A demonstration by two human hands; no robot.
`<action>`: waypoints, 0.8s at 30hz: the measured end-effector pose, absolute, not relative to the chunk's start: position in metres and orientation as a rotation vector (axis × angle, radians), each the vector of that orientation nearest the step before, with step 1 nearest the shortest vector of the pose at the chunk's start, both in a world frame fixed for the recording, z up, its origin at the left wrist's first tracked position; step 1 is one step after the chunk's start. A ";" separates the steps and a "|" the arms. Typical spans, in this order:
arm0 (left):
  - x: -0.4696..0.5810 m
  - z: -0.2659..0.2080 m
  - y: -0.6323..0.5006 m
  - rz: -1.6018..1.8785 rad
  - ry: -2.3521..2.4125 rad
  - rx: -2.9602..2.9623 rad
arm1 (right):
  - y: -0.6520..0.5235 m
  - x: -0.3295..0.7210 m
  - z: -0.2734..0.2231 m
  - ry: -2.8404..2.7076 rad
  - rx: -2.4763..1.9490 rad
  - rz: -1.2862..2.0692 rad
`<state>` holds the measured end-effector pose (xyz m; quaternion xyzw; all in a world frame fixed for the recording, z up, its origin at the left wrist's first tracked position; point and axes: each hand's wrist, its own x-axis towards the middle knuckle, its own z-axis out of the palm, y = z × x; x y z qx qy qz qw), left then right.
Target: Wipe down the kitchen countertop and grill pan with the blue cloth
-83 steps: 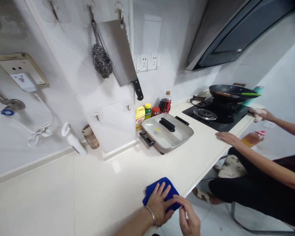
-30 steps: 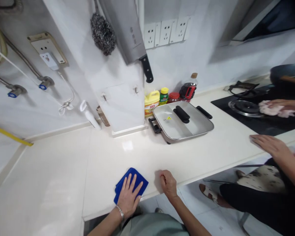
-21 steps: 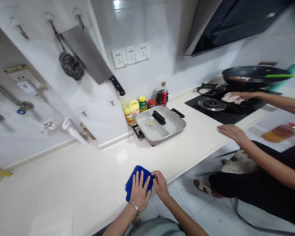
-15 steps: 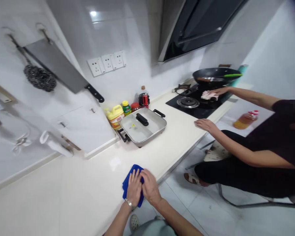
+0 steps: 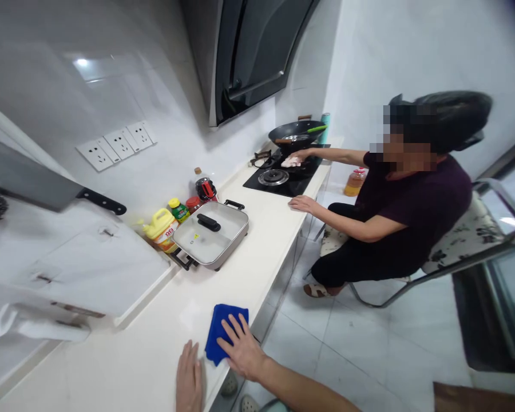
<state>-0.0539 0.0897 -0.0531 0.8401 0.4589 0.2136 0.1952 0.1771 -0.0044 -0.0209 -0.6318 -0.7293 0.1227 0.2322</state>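
Observation:
Under my right hand (image 5: 245,350) lies a folded blue cloth (image 5: 220,325), near the front edge of the white countertop (image 5: 154,320). The fingers of that hand are spread flat over the cloth. My left hand (image 5: 189,377) rests on the counter just left of the cloth, apart from it, with its fingers stretched out and nothing in it. Beyond the cloth stands a rectangular electric pan (image 5: 227,252) with a glass lid and black handles.
A seated person (image 5: 403,200) wipes the black stove (image 5: 300,183) with a pale cloth (image 5: 290,162). A wok (image 5: 278,134) sits on the stove. A yellow jug (image 5: 162,229) and several bottles line the wall. A cleaver (image 5: 47,177) hangs at the left.
My left hand has come off the blue cloth and down onto the counter at its left. My right hand now lies spread on the cloth. The view has turned right.

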 end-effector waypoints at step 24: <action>-0.221 -0.043 -0.058 0.082 2.506 1.881 | 0.000 0.171 -0.042 -2.219 -1.557 0.174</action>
